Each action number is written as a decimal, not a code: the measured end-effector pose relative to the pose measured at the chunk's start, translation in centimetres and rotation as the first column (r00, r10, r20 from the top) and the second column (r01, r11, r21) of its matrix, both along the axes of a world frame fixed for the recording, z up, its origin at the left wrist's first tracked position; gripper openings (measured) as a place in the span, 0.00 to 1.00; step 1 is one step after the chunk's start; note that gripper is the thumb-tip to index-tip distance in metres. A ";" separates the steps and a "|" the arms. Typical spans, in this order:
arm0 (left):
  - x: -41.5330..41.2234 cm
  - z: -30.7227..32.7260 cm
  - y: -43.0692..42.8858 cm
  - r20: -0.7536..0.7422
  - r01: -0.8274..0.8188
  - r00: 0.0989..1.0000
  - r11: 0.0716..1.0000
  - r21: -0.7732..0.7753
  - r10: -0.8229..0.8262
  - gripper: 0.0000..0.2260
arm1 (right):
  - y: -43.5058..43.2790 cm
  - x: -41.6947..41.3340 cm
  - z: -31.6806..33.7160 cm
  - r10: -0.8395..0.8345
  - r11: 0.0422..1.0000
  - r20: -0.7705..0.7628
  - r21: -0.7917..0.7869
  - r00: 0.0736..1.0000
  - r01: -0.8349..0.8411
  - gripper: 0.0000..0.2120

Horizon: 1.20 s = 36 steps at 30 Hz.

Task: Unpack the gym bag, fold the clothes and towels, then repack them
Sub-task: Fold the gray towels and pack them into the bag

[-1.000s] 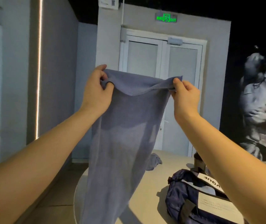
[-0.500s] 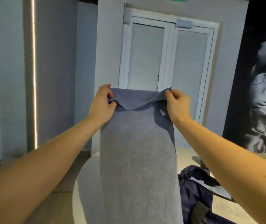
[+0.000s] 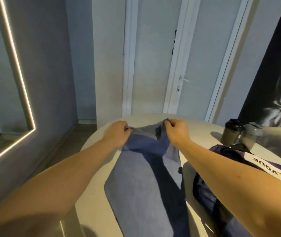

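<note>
Blue-grey terry towel [image 3: 136,185] lay lengthwise on the round beige worktop [image 3: 92,177], its far end lifted slightly and its near end running out of view at the bottom edge. Left hand [image 3: 117,134] and right hand [image 3: 175,132] each pinched one far corner with curled fingers, set close together over the worktop's far side. Dark navy gym bag [image 3: 204,190] with a white lettered label sat just right of the towel, partly behind the right forearm; a brown paper cup with a black lid [image 3: 231,134] stood beyond it.
</note>
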<state>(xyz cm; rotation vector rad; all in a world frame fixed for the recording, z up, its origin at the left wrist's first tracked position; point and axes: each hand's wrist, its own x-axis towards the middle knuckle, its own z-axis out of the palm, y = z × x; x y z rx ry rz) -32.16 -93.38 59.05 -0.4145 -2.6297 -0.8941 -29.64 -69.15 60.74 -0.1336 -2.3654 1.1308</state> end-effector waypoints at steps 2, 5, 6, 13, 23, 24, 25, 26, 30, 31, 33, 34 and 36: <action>-0.7 -2.9 -0.1 0.091 -0.003 0.996 1.000 -0.022 0.005 0.10 | 0.2 -0.7 -2.7 0.004 1.000 0.112 0.030 0.994 -0.007 0.18; -1.1 -5.6 -0.5 0.171 0.035 0.985 0.998 -0.048 -0.027 0.13 | 0.7 -1.6 -5.0 -0.070 0.981 0.220 0.193 0.973 0.027 0.20; -1.1 -6.3 -0.7 0.188 0.045 0.981 0.998 -0.039 -0.037 0.14 | 0.9 -1.6 -5.5 -0.119 0.966 0.258 0.255 0.959 0.051 0.20; 1.5 -8.9 -2.7 0.120 0.056 0.990 0.984 0.170 -0.077 0.12 | 0.5 1.8 -7.0 -0.033 0.985 0.209 0.173 0.977 -0.004 0.23; 7.9 -12.7 -6.1 0.261 0.181 0.958 0.958 -0.224 -0.120 0.17 | 1.0 11.4 -10.5 0.104 0.944 0.466 0.231 0.879 -0.234 0.11; 9.1 -12.9 -6.1 0.210 0.136 0.974 0.958 -0.251 -0.083 0.20 | 0.7 12.9 -10.6 0.119 0.949 0.452 0.212 0.884 -0.236 0.18; 10.5 -12.8 -5.8 0.153 0.108 0.985 0.966 -0.235 -0.073 0.19 | 0.4 14.5 -10.8 0.124 0.954 0.444 0.194 0.887 -0.230 0.24; 12.2 -12.9 -5.4 0.105 0.119 0.989 0.977 -0.176 -0.101 0.16 | 0.0 16.2 -11.1 0.134 0.957 0.433 0.176 0.891 -0.230 0.26; 20.2 -12.2 -2.6 0.132 0.289 0.950 0.957 -0.033 -0.282 0.08 | -0.6 22.7 -12.6 0.148 0.978 0.333 0.091 0.931 -0.188 0.11; 21.7 -12.2 -2.1 0.156 0.326 0.934 0.945 -0.012 -0.321 0.10 | -0.4 24.1 -12.8 0.145 0.982 0.314 0.070 0.938 -0.176 0.08; 23.9 -12.6 -1.6 0.177 0.392 0.905 0.920 0.005 -0.387 0.13 | 0.0 26.9 -13.3 0.162 0.984 0.305 0.026 0.939 -0.178 0.07; 24.8 -13.1 -1.5 0.185 0.419 0.892 0.908 0.000 -0.412 0.15 | 0.1 28.4 -13.6 0.179 0.981 0.311 0.014 0.933 -0.193 0.08; 25.5 -13.9 -1.8 0.216 0.447 0.876 0.894 -0.030 -0.430 0.17 | -0.1 30.3 -14.0 0.219 0.973 0.303 0.004 0.927 -0.231 0.09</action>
